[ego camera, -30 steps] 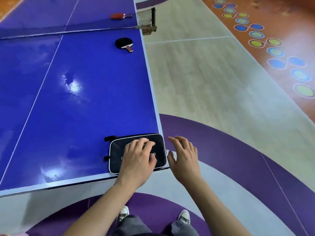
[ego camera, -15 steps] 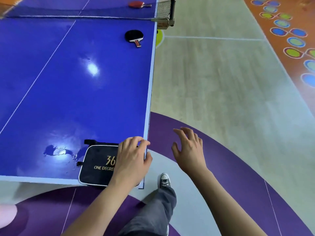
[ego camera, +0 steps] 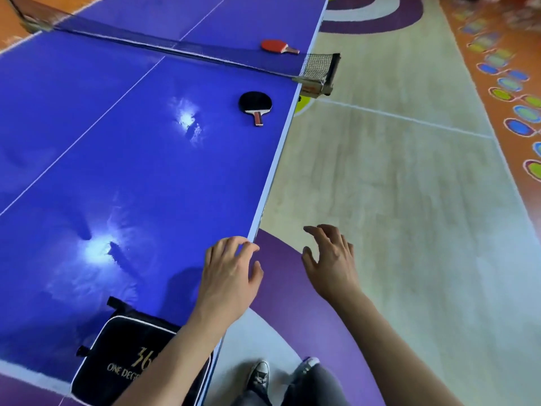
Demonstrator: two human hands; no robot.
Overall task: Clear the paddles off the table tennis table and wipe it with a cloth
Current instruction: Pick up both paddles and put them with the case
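Meanwhile, the left hand (ego camera: 228, 276) lay spread and empty at the edge of the blue table tennis table (ego camera: 146, 171), perhaps touching it; the right hand (ego camera: 330, 262) hovered loose-fingered over the floor (ego camera: 395, 186), holding nothing. A black round paddle with a red handle (ego camera: 255, 104) lay near the mesh net (ego camera: 175, 49), a red paddle (ego camera: 276, 46) beyond it. A black white-piped case (ego camera: 126, 356) sat at the near corner.

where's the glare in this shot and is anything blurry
Head view: two white glare patches on the blue table, one left of the black paddle, one left of the left hand; head view, top right: the floor circles are blurred.
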